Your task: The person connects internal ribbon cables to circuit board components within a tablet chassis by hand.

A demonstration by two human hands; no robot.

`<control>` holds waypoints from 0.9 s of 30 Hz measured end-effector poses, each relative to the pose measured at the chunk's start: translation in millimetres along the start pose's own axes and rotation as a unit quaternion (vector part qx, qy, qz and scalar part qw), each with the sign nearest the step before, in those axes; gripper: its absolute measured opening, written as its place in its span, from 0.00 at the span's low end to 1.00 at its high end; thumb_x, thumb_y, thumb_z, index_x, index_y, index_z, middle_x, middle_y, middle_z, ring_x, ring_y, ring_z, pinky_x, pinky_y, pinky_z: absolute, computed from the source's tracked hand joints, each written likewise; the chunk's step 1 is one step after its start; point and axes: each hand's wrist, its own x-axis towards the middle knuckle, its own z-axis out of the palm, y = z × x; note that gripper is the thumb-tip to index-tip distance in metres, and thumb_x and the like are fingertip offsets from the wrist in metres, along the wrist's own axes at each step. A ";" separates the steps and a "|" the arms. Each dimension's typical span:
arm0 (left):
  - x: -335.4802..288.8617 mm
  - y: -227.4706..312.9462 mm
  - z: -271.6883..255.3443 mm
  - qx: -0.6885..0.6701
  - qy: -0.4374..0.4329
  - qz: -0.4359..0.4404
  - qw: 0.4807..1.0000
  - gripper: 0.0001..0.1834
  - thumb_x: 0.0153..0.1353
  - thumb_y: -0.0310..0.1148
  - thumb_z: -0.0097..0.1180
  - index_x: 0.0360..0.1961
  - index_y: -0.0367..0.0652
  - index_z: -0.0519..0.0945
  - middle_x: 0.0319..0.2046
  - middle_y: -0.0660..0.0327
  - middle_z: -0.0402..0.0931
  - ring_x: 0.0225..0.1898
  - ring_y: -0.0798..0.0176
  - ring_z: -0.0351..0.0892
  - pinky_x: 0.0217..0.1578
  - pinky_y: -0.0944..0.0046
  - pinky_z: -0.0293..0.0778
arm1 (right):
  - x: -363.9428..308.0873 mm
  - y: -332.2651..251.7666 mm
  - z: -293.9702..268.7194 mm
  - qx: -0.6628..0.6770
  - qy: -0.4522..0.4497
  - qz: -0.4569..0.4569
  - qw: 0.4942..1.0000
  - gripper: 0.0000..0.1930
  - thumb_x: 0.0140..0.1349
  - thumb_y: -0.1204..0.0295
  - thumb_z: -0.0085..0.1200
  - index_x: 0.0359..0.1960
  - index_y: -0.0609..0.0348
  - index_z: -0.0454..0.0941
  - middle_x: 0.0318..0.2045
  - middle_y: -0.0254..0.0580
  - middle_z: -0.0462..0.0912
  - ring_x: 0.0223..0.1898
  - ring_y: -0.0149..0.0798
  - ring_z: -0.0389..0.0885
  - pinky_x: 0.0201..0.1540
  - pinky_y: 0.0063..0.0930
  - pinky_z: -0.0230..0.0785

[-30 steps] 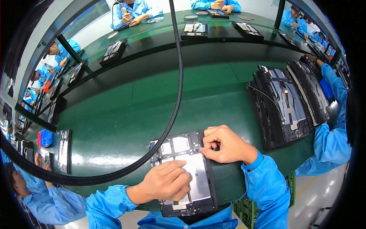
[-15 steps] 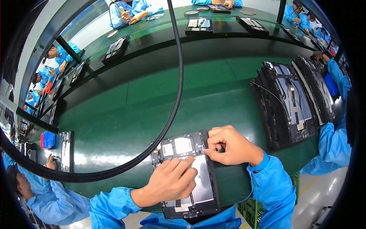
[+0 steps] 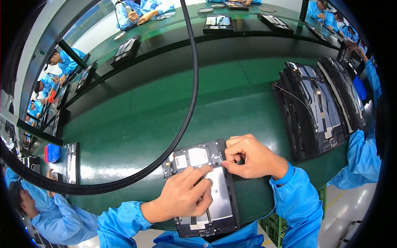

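Note:
An opened tablet (image 3: pixel 221 190), black-framed with a silver battery plate and a circuit board at its far end, lies at the table's near edge in front of me. My left hand (image 3: pixel 186 192) rests over its left half, fingers loosely apart, the index finger reaching onto the board near the far right corner. At that corner my right hand (image 3: pixel 250 159) is closed, with thumb and index fingertip pinched at the tablet's right edge. Whatever lies in the pinch is too small to make out. A blue band circles my right wrist.
A thick black cable (image 3: pixel 182 136) hangs across the view, looping left of the tablet. Several opened tablets (image 3: pixel 318 107) stand stacked at the right. Another tablet (image 3: pixel 72 163) and a blue bin (image 3: pixel 53 153) are at the left, beside a co-worker (image 3: pixel 45 206). A raised shelf (image 3: pixel 165 49) runs behind.
My left index finger has shifted slightly up and right along the board. My right hand stays pinched in nearly the same place. The co-worker's hand at the left has moved a little.

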 end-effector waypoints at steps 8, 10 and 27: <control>9.6 3.0 -5.8 0.106 -0.074 0.058 0.990 0.15 0.51 0.35 0.69 0.36 0.41 0.80 0.53 0.45 0.83 0.39 0.57 0.81 0.35 0.62 0.84 | 1.5 1.3 -1.8 0.039 0.008 -0.003 0.999 0.14 0.63 0.73 0.70 0.23 0.63 0.78 0.21 0.41 0.70 0.25 0.38 0.69 0.28 0.38 0.59; 6.8 -0.9 0.1 0.100 -0.064 0.062 0.991 0.16 0.50 0.37 0.69 0.38 0.42 0.79 0.53 0.46 0.83 0.40 0.57 0.81 0.36 0.62 0.82 | -0.2 0.0 1.7 0.042 0.021 0.006 0.999 0.13 0.65 0.73 0.70 0.24 0.62 0.80 0.21 0.39 0.71 0.25 0.36 0.69 0.28 0.37 0.59; -5.0 -8.1 4.4 0.112 -0.007 0.062 0.992 0.13 0.51 0.37 0.70 0.36 0.45 0.83 0.55 0.57 0.86 0.38 0.61 0.78 0.31 0.63 0.76 | 22.2 -3.5 32.3 -0.079 0.172 -0.046 0.981 0.06 0.58 0.75 0.77 0.35 0.57 0.91 0.34 0.36 0.81 0.45 0.45 0.77 0.47 0.38 0.73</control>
